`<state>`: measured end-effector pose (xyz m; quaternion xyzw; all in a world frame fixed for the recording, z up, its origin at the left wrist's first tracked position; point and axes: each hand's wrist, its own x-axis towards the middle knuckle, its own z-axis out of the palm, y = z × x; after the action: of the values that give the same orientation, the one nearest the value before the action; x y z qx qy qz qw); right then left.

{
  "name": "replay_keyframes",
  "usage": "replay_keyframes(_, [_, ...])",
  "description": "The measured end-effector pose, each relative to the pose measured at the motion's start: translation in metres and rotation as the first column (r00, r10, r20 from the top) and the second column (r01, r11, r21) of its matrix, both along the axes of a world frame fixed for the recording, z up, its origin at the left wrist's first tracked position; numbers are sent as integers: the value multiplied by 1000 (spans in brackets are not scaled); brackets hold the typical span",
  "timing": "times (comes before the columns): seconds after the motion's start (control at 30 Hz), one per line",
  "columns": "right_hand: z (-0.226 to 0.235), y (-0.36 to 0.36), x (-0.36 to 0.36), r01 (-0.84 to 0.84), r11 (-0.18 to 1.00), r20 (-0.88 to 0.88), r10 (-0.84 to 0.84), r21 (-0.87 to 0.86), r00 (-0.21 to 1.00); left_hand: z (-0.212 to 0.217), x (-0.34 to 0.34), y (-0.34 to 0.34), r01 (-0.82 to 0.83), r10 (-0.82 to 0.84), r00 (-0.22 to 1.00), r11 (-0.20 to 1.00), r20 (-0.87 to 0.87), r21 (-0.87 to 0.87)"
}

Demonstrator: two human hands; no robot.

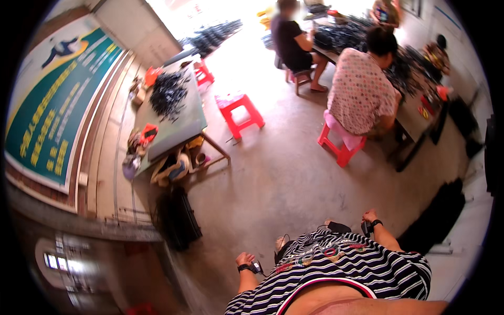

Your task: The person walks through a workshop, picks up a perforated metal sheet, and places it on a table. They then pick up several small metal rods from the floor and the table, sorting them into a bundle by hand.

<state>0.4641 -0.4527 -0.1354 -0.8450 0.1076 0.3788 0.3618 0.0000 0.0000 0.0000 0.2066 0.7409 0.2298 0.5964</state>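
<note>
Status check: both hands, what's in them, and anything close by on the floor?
Left hand and right hand at sides, each beside a small dark device; grip unclear. Black bag on floor ahead-left.

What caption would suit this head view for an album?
Standing wearer's hands, left and right, hang beside a striped shirt; seated people work at a table beyond red stools.

bright daylight | overexposed glare top centre | dim lower left | fisheye-bent, blurred edges
</note>
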Motion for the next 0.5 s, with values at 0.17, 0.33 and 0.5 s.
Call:
replay_keyframes(0.17, [51,22,77,-112,981,-69,124,161,990,-14,-9,-117,-307,307,952,952,-17,-9])
replay_keyframes(0.33, [70,39,140,-165,963,-146,199,213,969,-37,21,-194,-434,448,885,893,129,-121])
replay_keyframes(0.5, [78,52,153,-235,938,-166,282,256,945,-33,35,-239,-560,570,815,821,105,-109])
